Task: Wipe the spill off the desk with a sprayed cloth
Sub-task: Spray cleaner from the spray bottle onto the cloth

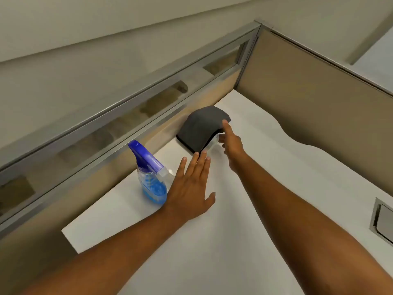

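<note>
A dark grey cloth (pixel 202 128) lies at the back of the white desk (pixel 244 220), its right side arched up off the surface. My right hand (pixel 230 143) pinches that raised edge, index finger on top and thumb underneath. My left hand (pixel 191 188) hovers flat with fingers spread, its fingertips at the cloth's near corner, holding nothing. A clear spray bottle (pixel 152 177) with blue liquid and a blue trigger head stands just left of my left hand. Under the lifted cloth edge a faint glassy patch (pixel 211 146) shows; I cannot tell what it is.
A glass-and-metal partition (pixel 127 107) runs along the desk's back left, and a tan panel (pixel 308 99) closes the right side. A metal-rimmed cable hatch (pixel 382 222) is set into the desk at far right. The desk's left end (pixel 70 239) drops off near the bottle.
</note>
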The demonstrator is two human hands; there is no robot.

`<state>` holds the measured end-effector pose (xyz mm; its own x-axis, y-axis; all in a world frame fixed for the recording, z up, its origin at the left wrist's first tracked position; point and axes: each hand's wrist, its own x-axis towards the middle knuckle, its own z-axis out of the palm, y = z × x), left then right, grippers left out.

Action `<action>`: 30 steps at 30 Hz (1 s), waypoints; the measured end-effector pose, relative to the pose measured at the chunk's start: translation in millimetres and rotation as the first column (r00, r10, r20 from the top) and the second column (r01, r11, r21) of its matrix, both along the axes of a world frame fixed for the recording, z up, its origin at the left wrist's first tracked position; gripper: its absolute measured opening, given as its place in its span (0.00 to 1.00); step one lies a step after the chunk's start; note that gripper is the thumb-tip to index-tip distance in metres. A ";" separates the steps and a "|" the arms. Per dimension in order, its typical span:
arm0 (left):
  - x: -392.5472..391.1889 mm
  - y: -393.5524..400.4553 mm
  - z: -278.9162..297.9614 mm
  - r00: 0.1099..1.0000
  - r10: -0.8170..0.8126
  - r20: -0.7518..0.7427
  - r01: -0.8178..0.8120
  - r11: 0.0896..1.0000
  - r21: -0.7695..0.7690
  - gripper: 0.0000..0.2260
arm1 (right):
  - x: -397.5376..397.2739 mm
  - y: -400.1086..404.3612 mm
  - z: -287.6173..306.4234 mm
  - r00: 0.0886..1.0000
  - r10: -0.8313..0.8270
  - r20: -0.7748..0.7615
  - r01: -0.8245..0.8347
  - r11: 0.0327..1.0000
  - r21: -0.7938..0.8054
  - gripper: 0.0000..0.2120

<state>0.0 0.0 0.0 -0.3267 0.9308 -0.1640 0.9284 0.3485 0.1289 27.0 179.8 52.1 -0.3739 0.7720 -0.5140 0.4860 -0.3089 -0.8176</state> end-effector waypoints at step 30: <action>47.6 -18.1 79.5 0.197 -0.041 0.980 -0.756 0.630 0.178 0.15 | 152.2 -32.3 127.6 0.724 -0.190 -0.663 0.066 0.976 -0.208 0.12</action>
<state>47.6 -18.1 79.5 -0.6649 0.7275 -0.1693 -0.1614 0.0813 0.9835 179.1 147.5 179.7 -0.5728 0.7695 -0.2824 -0.2300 -0.4815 -0.8457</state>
